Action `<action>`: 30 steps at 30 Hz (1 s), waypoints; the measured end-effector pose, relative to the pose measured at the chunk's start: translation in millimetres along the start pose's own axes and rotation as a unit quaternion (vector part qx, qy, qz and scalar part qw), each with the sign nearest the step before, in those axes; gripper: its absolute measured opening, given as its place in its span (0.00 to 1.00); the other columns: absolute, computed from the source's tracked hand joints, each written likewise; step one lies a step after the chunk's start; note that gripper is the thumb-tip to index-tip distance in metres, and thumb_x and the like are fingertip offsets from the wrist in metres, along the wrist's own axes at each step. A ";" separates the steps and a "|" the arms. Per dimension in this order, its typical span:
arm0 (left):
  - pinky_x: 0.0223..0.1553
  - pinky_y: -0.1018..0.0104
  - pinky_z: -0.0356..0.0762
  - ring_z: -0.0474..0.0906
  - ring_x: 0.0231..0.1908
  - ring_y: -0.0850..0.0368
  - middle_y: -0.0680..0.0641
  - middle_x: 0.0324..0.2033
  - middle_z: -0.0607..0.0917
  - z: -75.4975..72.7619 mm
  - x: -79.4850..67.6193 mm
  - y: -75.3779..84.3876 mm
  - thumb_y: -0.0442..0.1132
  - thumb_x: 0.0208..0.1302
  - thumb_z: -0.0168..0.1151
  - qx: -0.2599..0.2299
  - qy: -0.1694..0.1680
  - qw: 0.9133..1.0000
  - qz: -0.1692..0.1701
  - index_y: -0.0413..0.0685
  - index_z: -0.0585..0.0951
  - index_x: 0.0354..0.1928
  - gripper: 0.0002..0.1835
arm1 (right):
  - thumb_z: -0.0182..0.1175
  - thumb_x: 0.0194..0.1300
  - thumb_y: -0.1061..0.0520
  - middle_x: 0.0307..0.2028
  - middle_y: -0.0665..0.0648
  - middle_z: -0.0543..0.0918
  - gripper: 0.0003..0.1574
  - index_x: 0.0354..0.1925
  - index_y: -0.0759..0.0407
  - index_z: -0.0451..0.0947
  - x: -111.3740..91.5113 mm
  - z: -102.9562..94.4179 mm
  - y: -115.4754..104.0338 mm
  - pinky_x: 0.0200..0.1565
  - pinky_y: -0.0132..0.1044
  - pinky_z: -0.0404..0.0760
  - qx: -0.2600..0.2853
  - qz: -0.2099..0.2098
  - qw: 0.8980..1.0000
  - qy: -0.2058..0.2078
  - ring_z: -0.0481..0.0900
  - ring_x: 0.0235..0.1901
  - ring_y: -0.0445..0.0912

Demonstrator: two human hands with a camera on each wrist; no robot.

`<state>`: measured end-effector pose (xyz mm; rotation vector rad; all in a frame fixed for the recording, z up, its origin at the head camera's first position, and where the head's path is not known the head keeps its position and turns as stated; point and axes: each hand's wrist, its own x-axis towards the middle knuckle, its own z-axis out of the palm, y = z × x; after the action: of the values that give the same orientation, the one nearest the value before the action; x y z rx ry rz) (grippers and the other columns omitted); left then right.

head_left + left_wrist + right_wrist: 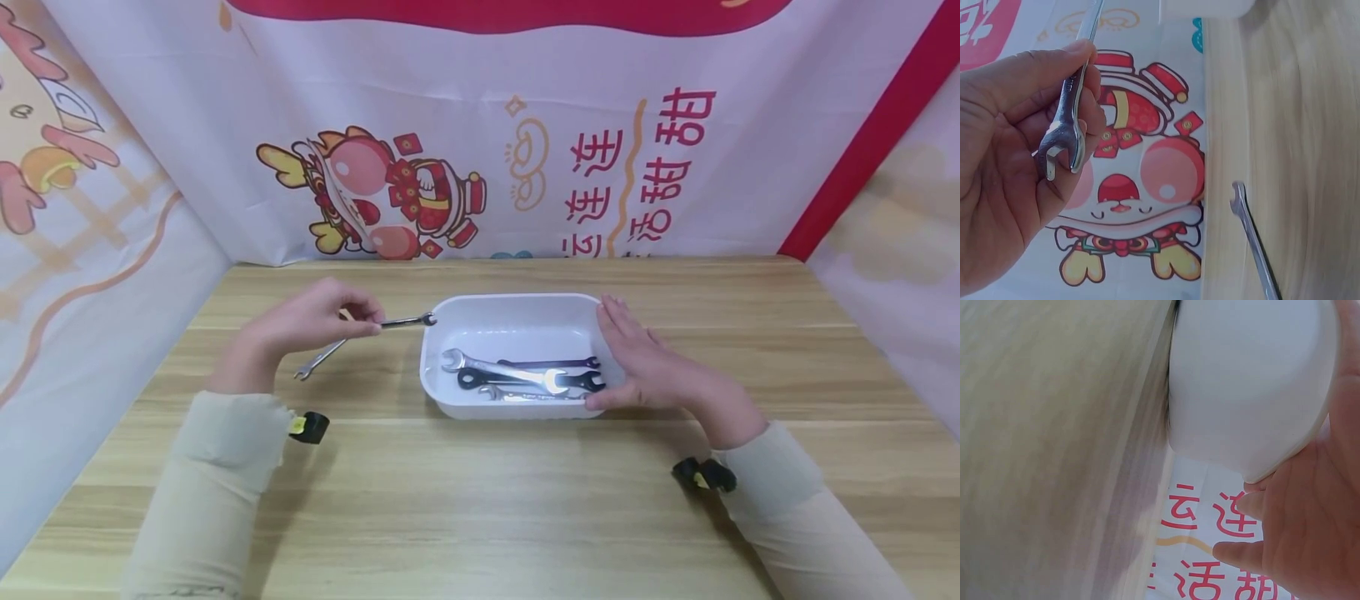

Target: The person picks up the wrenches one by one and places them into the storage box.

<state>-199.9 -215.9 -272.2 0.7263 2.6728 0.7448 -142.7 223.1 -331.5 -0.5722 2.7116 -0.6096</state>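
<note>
My left hand [318, 317] pinches a silver open-end wrench [405, 322] between thumb and fingers. One end of it reaches the left rim of a white plastic tub [510, 310]; the left wrist view shows its other open jaw close to the palm. Below that hand, a second silver wrench [321, 360] lies on the table. At the tub's right end rests my right hand [645, 367], fingers extended along the side and thumb at the front corner. Inside the tub lie a large silver wrench [502, 369], a black wrench [486, 379], a dark purplish wrench [558, 363] and a small silver wrench [517, 395].
The wood-grain table [480, 500] runs back to a white printed cloth [517, 75] hung behind it, with cartoon figures and red lettering. More cloth hangs along the left and right sides. Small black cameras are strapped at both wrists.
</note>
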 end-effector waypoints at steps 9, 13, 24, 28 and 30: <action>0.40 0.63 0.79 0.78 0.36 0.54 0.47 0.36 0.89 10.0 9.4 12.8 0.40 0.65 0.67 -0.004 0.010 1.000 0.017 0.49 0.87 0.43 0.07 | 0.69 0.52 0.27 0.77 0.54 0.19 0.85 0.77 0.58 0.21 1.7 -0.4 0.1 0.71 0.72 0.36 -0.002 0.004 1.000 -0.007 0.23 0.78 0.59; 0.40 0.62 0.80 0.78 0.36 0.54 0.48 0.36 0.88 16.3 16.6 16.9 0.38 0.65 0.67 -0.014 0.013 0.999 0.032 0.46 0.87 0.42 0.07 | 0.68 0.52 0.27 0.77 0.55 0.19 0.85 0.77 0.59 0.21 2.2 -0.1 0.2 0.71 0.73 0.36 -0.004 0.002 1.000 -0.007 0.23 0.78 0.60; 0.42 0.63 0.82 0.79 0.36 0.55 0.50 0.37 0.88 32.4 34.9 28.4 0.37 0.65 0.67 -0.022 0.022 0.996 0.084 0.48 0.87 0.43 0.06 | 0.70 0.50 0.26 0.78 0.56 0.21 0.86 0.78 0.59 0.22 2.3 0.0 -0.3 0.71 0.72 0.39 -0.002 -0.004 1.000 0.000 0.25 0.78 0.61; 0.42 0.63 0.83 0.79 0.36 0.55 0.49 0.37 0.88 37.2 40.0 35.4 0.37 0.65 0.67 -0.028 0.025 0.994 0.098 0.47 0.86 0.42 0.06 | 0.70 0.50 0.27 0.78 0.58 0.21 0.86 0.78 0.61 0.23 1.4 -0.8 -0.2 0.72 0.70 0.40 0.002 -0.010 1.000 0.006 0.26 0.78 0.61; 0.43 0.62 0.83 0.79 0.37 0.55 0.49 0.37 0.88 41.1 43.6 38.5 0.36 0.65 0.67 -0.034 0.027 0.994 0.105 0.46 0.86 0.42 0.06 | 0.70 0.51 0.28 0.78 0.58 0.21 0.86 0.78 0.61 0.22 1.3 -1.2 -0.2 0.72 0.70 0.40 0.002 -0.011 1.000 0.006 0.26 0.78 0.61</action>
<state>-205.6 -147.4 -290.8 0.9923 2.6311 0.9152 -144.2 222.7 -330.6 -0.5993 2.7169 -0.6266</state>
